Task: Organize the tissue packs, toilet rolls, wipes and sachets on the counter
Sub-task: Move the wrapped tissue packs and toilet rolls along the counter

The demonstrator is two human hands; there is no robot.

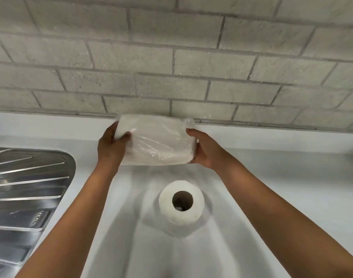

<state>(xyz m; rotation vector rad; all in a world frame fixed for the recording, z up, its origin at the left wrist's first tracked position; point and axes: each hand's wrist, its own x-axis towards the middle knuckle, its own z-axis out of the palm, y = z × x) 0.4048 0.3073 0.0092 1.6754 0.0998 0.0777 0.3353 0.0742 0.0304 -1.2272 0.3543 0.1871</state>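
Gripping a plastic-wrapped tissue pack (pixel 157 141) at centre frame, left hand (pixel 111 146) curled round its left end with the thumb across the top, right hand (pixel 206 149) clasping its right end; hands held apart by the pack's length. Holding the pack near the pale brick wall (pixel 171 57) filling the upper frame; cannot tell whether resting on the white counter (pixel 281 177) or lifted just above. Standing upright below the pack, at lower centre, a toilet roll (pixel 181 203). Lying at the left edge, a steel sink drainer (pixel 25 187).
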